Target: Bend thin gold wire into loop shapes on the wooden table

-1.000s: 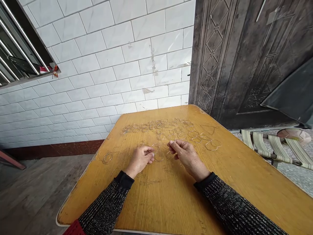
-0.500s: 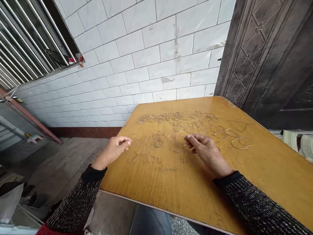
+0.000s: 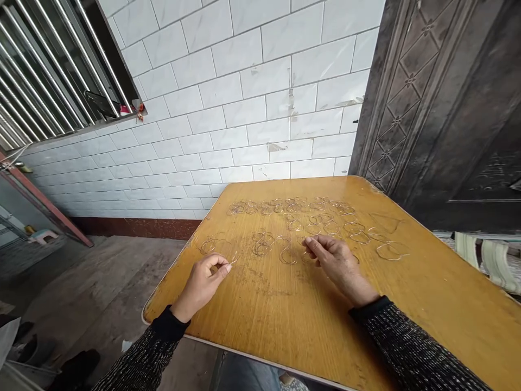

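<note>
My left hand point(image 3: 207, 285) is over the left side of the wooden table point(image 3: 260, 320), thumb and forefinger pinched on a thin wire loop point(image 3: 234, 258). Just beyond it lies a loose cluster of wire rings point(image 3: 209, 245). My right hand point(image 3: 336, 265) is closed above the table's middle, thumb against forefinger. Thin wire shows by its fingertips, but I cannot make out whether the fingers hold it. Between the hands lie a bundle of bent wire loops point(image 3: 264, 245) and a single S-shaped wire point(image 3: 288, 254).
Rows of wire loops point(image 3: 293, 205) spread across the far part of the table, with more loops point(image 3: 391, 251) to the right. Behind stands a white tiled wall point(image 3: 244, 119). A dark patterned door point(image 3: 459, 119) is at the right, a barred window point(image 3: 52, 70) at upper left.
My left hand has moved right and nearer, to where a small wire loop lay, and now pinches wire. My right hand stays in nearly the same place. The view has shifted slightly.
</note>
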A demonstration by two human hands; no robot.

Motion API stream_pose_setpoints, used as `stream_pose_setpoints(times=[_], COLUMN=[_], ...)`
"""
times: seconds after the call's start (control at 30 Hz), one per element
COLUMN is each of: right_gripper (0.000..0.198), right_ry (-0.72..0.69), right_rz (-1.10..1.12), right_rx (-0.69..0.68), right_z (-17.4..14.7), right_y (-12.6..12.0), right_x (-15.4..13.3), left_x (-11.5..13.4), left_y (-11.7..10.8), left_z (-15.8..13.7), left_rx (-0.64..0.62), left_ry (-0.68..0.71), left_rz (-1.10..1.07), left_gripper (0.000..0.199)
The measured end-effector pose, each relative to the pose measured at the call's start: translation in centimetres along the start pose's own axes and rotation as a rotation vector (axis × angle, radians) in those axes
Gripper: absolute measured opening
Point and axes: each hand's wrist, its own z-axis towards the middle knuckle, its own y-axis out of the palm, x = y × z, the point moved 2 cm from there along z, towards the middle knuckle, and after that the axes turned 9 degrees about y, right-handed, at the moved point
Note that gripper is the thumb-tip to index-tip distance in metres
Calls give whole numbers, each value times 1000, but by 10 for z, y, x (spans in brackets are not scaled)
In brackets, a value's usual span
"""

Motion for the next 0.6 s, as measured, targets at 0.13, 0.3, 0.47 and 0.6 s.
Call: stream_pose_setpoints(times=[0.13, 0.3, 0.47, 0.6], right_gripper=[39, 33, 17, 21], right_ry=[-51, -119, -354, -387], right_rz=[5, 63, -114, -281], right_rx=[-138, -229, -114, -37], right_z=[-7, -21, -26, -24], right_y=[7, 16, 13, 7], right_x=[-9, -22, -31, -31], left_x=[23, 43, 42, 35], left_y=[14, 48, 80, 91], left_z=[14, 31, 43, 52], left_rx=[-66, -198, -300, -362], left_ry=[-184, -218, -280, -352], left_rz=[-460, -725, -759, -910], left_gripper=[23, 23, 23, 21])
